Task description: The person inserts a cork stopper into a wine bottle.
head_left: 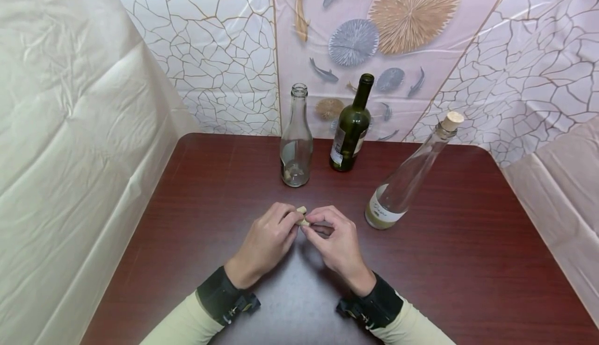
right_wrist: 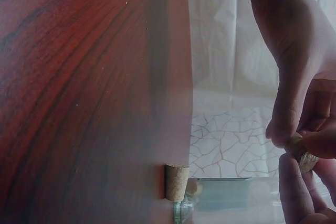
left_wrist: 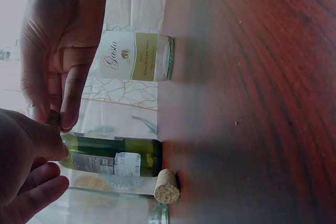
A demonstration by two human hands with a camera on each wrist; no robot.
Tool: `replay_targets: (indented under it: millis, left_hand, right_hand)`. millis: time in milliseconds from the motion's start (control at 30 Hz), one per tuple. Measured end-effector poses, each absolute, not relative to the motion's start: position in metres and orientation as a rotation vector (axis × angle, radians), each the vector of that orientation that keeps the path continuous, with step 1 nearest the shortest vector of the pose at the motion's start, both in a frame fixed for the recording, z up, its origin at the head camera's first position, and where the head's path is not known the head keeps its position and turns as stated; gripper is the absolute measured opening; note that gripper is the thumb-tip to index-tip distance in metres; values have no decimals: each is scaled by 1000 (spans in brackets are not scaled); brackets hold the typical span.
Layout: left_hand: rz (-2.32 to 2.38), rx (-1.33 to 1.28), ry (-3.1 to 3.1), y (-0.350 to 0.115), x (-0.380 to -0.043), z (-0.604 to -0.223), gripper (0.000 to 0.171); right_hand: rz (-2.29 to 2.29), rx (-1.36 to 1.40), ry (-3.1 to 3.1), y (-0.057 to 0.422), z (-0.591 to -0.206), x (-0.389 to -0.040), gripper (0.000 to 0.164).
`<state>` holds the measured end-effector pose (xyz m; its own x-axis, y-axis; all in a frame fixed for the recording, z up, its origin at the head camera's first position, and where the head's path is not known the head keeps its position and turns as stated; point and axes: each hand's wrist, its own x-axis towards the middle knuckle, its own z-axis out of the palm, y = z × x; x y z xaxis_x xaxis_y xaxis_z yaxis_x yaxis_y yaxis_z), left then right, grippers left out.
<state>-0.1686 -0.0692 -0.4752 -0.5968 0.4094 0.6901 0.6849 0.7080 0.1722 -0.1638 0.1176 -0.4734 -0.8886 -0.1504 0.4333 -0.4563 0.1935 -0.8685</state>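
Note:
Close together above the table, my two hands pinch a small cork (head_left: 305, 223) between their fingertips. My left hand (head_left: 268, 238) holds it from the left, and my right hand (head_left: 338, 241) grips it from the other side. Fingers cover much of the held cork (right_wrist: 307, 162); the right wrist view shows its pale end. Another cork (left_wrist: 167, 186) lies on its side on the table just beyond the hands; the right wrist view has this lying cork (right_wrist: 177, 182) near the bottom.
Beyond the hands stand a clear bottle (head_left: 297, 150) without a stopper and a dark green bottle (head_left: 350, 131). To the right, a tall clear bottle (head_left: 407, 178) has a cork stopper (head_left: 452, 121) in its mouth. Patterned cloth (head_left: 224, 74) hangs behind the brown table (head_left: 468, 262).

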Motion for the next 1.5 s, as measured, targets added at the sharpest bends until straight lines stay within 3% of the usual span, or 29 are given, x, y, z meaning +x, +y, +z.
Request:
replay_targets:
  millis: [367,833,1067,1500]
  left_hand:
    - [-734,-778,-2329,-62,-181,-473,27]
    - [-1447,-613,-2287,-13,-238,-420,42]
    - [-1747,-567,-2183,16,-272,-402,49]
    - [-1882,-403,-2081,53,-340,-364,51]
  right_hand:
    - [1796,459,-2180,129,-475,-163,13]
    - [1892,153,-2074,162,-481,-155,17]
    - [1901,121,-2051,168,-483,-151,19]
    - [1887,161,-2085,176,-486,-147,21]
